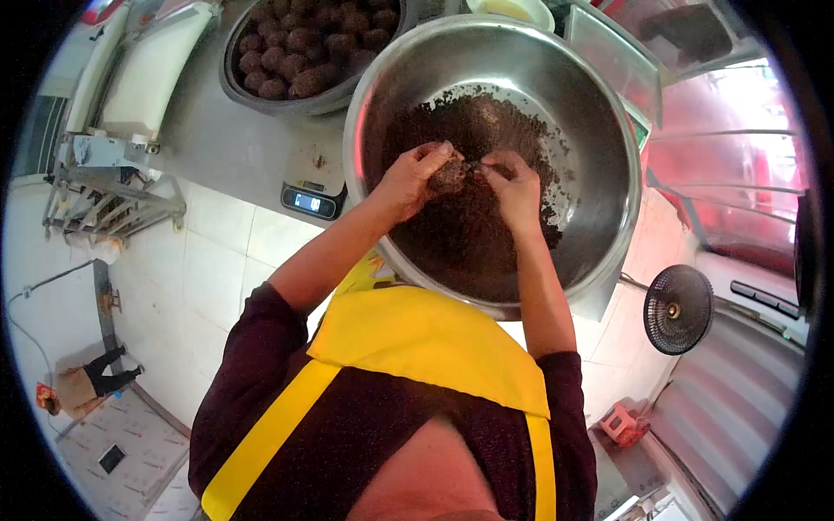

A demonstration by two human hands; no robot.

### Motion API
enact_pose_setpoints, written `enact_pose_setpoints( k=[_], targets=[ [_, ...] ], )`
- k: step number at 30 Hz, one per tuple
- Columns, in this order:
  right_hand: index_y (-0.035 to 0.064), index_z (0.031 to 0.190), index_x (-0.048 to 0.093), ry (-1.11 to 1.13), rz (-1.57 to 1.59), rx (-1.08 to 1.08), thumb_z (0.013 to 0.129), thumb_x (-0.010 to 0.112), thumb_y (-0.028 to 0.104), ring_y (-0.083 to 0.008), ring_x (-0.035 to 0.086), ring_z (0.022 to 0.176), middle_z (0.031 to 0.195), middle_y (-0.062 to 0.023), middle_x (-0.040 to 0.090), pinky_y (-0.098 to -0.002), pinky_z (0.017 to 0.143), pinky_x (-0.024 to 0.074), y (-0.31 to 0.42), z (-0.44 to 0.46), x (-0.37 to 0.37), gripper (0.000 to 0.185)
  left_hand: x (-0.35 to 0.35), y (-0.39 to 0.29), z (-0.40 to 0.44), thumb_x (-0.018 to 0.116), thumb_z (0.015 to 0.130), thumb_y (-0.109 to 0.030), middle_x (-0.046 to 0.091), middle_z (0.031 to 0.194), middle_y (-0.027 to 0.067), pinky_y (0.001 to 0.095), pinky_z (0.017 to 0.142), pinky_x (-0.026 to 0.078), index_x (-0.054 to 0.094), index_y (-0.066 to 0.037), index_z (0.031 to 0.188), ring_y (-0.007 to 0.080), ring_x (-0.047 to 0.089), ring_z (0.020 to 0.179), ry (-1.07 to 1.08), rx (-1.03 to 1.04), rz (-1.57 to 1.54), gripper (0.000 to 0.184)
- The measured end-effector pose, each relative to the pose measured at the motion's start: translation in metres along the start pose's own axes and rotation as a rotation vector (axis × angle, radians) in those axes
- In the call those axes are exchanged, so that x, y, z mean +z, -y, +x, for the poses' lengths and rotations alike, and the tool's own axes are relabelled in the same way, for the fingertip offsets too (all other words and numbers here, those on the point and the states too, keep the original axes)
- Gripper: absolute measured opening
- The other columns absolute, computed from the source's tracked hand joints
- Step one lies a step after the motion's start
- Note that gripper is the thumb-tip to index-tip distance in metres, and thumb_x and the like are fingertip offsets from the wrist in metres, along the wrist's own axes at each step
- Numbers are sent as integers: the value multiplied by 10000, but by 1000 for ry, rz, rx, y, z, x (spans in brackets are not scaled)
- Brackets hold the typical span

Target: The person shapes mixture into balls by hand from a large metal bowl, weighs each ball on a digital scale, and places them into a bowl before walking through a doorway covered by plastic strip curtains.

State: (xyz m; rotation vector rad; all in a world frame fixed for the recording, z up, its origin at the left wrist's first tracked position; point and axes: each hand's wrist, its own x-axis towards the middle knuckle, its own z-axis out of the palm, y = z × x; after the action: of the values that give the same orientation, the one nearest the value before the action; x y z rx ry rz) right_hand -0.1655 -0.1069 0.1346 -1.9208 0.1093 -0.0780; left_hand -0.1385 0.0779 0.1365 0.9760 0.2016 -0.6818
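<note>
A large steel bowl [599,208] holds a wide bed of dark brown crumbs [486,122]. Over the crumbs, my left hand [415,181] has its fingers closed around a rounded, crumb-coated lump [448,178]. Close beside it, my right hand [514,187] pinches its thumb and fingertips together near the lump's right side. A small dark bit shows between the two hands, too small to name. The palm side of each hand is hidden.
Left of the bowl, a dark tub [228,69] is piled with round brown balls [304,43]. A scale with a lit display [308,202] sits at the counter's edge. A black fan [678,310] stands to the right. Another person [82,391] is far off at lower left.
</note>
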Motion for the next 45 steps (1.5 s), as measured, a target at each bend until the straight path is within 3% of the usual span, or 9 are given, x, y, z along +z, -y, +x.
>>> enact_pose_setpoints(
  k=[11,15,18,20,22,27,32,35,45],
  targets=[
    [7,1107,601,-53,-227,-337,856,558,159,-317,562,1081,1173,-162,586,-380,964,423,20,6,30,296,31,15,14,636,859,-393,625,951,83,402,770,497,603,-53,967,224,609,852,-117,-25,-450,359],
    [-44,1106,593,-184,25,-388,834,536,112,-265,560,1091,1182,-149,594,-385,988,408,-26,-8,51,318,44,38,34,625,857,-432,623,772,59,327,615,461,657,-17,786,152,543,657,-287,59,-90,423],
    [-34,1139,568,-252,-94,-311,904,467,243,-288,564,1077,1176,-161,584,-377,936,446,-37,15,30,377,61,21,36,624,857,-454,632,828,54,286,667,477,647,4,889,140,574,731,-88,119,-130,460],
    [-8,1132,575,-262,-151,-501,960,361,266,-333,543,1109,1162,-160,583,-418,967,408,14,25,12,388,72,3,36,520,886,-540,472,1284,138,395,941,386,428,3,1308,230,412,1190,149,366,-180,694],
    [0,1191,550,-222,-484,-740,959,355,291,-334,446,1228,1229,-149,558,-428,1078,248,35,29,10,420,68,-27,10,462,895,-576,382,1364,145,420,987,339,336,-3,1371,248,317,1262,93,82,-263,755],
    [-4,1213,549,-185,-303,-410,957,372,281,-319,481,1194,1266,-163,538,-412,1030,333,22,16,40,422,60,14,37,481,957,-379,613,1001,77,285,823,442,589,26,1045,148,532,910,-81,166,-248,428],
    [-7,1242,507,-123,-338,-422,954,337,399,-309,484,1193,1291,-183,502,-399,1003,358,6,35,27,526,57,14,51,498,929,-457,592,1052,109,345,857,432,577,-15,1081,180,526,953,-22,368,-259,475],
    [-20,1264,480,-160,-515,-713,950,344,404,-311,460,1216,1301,-188,491,-411,1026,325,12,44,29,545,39,1,51,501,893,-543,579,1098,122,350,903,407,565,-17,1125,198,513,1010,-24,18,-532,579],
    [-10,1262,449,-111,-258,-393,936,448,282,-313,467,1151,1232,-173,494,-396,996,340,19,27,30,438,55,1,67,453,941,-477,528,1071,64,350,916,396,496,-84,1158,179,480,1021,117,255,-495,451]
  ],
)
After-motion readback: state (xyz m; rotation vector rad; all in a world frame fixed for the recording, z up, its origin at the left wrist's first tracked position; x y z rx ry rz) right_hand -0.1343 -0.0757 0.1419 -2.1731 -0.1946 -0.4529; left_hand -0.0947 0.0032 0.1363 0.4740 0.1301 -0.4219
